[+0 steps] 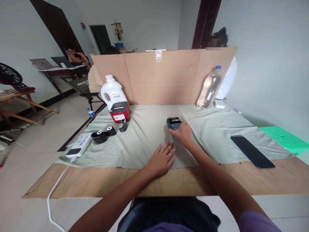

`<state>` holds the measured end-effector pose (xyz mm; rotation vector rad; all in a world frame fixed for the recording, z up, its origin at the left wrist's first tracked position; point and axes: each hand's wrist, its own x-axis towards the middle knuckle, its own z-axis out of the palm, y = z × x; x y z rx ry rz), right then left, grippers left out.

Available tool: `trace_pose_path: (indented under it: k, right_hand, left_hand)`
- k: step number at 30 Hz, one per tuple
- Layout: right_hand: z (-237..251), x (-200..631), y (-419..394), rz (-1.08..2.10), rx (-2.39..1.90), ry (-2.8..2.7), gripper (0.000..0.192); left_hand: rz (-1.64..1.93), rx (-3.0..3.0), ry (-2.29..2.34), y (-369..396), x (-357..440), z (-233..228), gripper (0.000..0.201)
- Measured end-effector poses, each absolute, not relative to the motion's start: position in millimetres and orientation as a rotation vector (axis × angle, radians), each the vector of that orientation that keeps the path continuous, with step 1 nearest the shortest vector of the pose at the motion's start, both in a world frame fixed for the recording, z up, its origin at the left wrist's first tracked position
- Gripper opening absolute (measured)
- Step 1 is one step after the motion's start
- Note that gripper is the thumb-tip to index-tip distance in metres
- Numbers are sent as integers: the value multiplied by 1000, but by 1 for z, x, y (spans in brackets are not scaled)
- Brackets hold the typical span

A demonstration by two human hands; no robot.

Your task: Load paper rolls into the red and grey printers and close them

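My right hand (182, 132) is closed around the near right side of a small dark grey label printer (172, 125), which rests on the cloth. A glossy black part shows at the top of the printer; my fingers hide its near right corner. My left hand (163, 158) lies flat on the cloth, nearer to me, fingers spread and holding nothing. Off to the left are black ribbon rolls (99, 137) with white cores, and a loose, partly unwound black roll (123, 125) beside the red box (120, 112), which has a printer pictured on it.
Behind the box stands a white jug (115, 91). A cardboard screen (164, 79) borders the back, with a clear bottle (209, 88) leaning there. A white power strip (79, 146) with a cable lies left, a black phone (252, 151) right. People sit beyond the screen.
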<state>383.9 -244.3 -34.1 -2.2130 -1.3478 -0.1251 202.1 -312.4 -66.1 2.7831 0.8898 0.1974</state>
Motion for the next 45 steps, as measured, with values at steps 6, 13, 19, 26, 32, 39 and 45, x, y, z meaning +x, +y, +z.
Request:
trace_pose_path:
  k: [6,13,19,26,32,39,45]
  right_hand:
    - [-46,369,-253,-153,-2198,-1309,70]
    - [-61,364,-261,-225,-2146,-1319,78]
    - [-67,368,-261,-177,-2122,-1358,94]
    - [-65,368,-263,-139,-2046,-1376,90]
    - [-67,370,-262,-122,-1992,-1380,89]
    - [-66,371,-260,-75,-2018,-1380,88]
    - [-67,372,-258,-73,-2014,-1391,87]
  left_hand:
    - [198,2812,833,-337,195,-68,57]
    - [243,2673,857,-333,202,-40,48]
    - [677,1659,1057,-253,222,-10,22]
    - [684,1276,1225,-178,240,-14,50]
    - [497,1298,1190,-161,246,-23,43]
    - [444,1313,1208,-151,245,-23,42]
    - [429,1317,1224,-148,244,-27,39]
